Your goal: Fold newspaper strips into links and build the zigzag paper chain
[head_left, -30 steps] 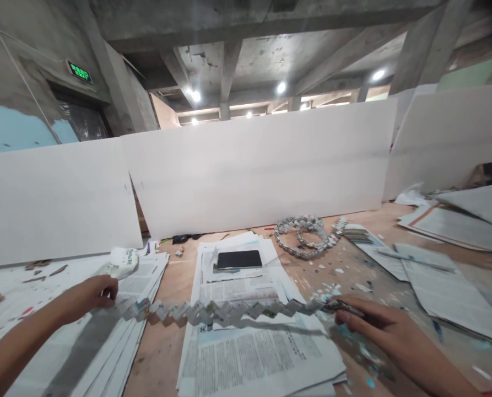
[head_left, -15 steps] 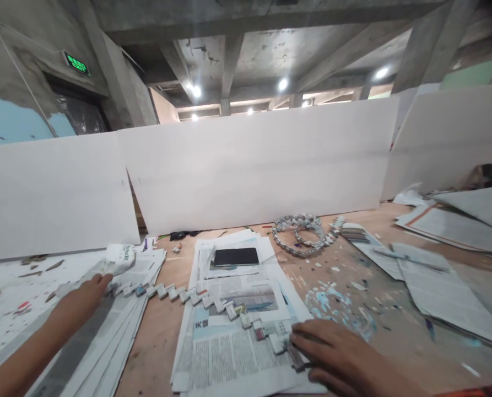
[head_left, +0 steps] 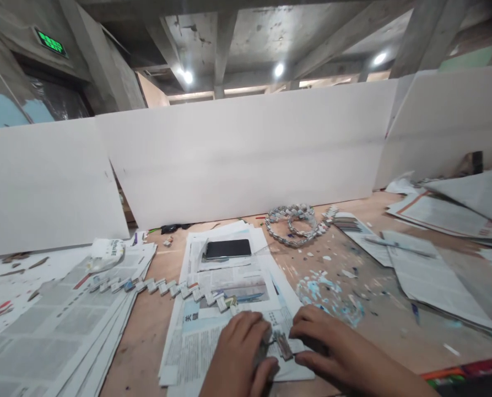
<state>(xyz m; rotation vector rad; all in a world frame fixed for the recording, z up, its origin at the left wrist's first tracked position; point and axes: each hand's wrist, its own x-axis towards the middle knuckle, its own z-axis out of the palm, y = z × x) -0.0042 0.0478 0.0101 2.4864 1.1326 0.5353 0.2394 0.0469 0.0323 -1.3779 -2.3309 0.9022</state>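
Observation:
A long zigzag chain of folded newspaper links (head_left: 163, 287) lies across the wooden table, from the left newspaper pile to the near middle. Both hands meet at its near end on the centre newspaper stack (head_left: 212, 342). My left hand (head_left: 239, 358) is curled with fingers closed on the chain's end links. My right hand (head_left: 332, 355) pinches the last link (head_left: 284, 346) between thumb and fingers. A black phone (head_left: 228, 248) rests on the papers behind.
A coiled paper chain (head_left: 294, 223) lies further back. Newspaper sheets are spread at the left (head_left: 43, 320) and right (head_left: 431, 275). White boards (head_left: 246, 149) stand along the table's back edge. Paper scraps dot the wood.
My left hand let go of the chain's far left end and came to the near end beside my right hand. The chain now lies slack on the table. The view tilted down.

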